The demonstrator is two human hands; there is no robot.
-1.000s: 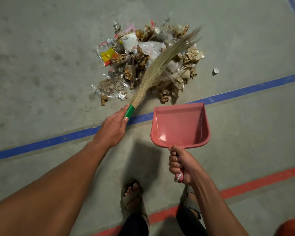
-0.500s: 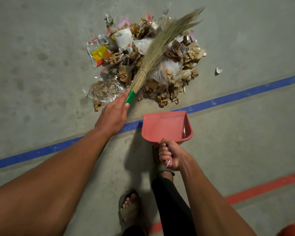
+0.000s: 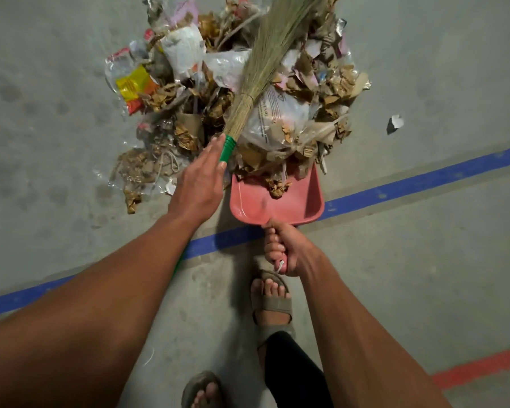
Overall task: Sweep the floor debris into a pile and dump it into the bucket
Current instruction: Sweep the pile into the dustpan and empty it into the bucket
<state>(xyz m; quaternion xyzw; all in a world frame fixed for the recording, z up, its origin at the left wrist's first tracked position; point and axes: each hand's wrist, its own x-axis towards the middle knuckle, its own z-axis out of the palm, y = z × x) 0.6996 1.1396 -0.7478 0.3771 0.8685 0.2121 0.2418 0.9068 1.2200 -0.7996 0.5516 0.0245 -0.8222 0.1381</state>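
Note:
A pile of debris (image 3: 189, 92), made of paper scraps, plastic bags and wrappers, lies on the concrete floor. A grass broom (image 3: 265, 54) lies across the pile, bristles pointing away from me. My left hand (image 3: 199, 184) grips its green handle (image 3: 228, 147), with the index finger stretched along it. My right hand (image 3: 283, 248) grips the handle of a pink dustpan (image 3: 304, 201). The pan's front edge is pushed under the near side of the pile, and a few scraps sit inside it. No bucket is in view.
A blue line (image 3: 409, 184) crosses the floor under the dustpan, and a red line (image 3: 477, 369) runs at the lower right. One loose paper scrap (image 3: 395, 123) lies right of the pile. My sandalled feet (image 3: 273, 301) stand just behind the dustpan.
I stepped closer to the pile. My right hand pushed the dustpan forward over the blue line into the pile's near edge, and scraps now lie in it. The broom moved further over the pile.

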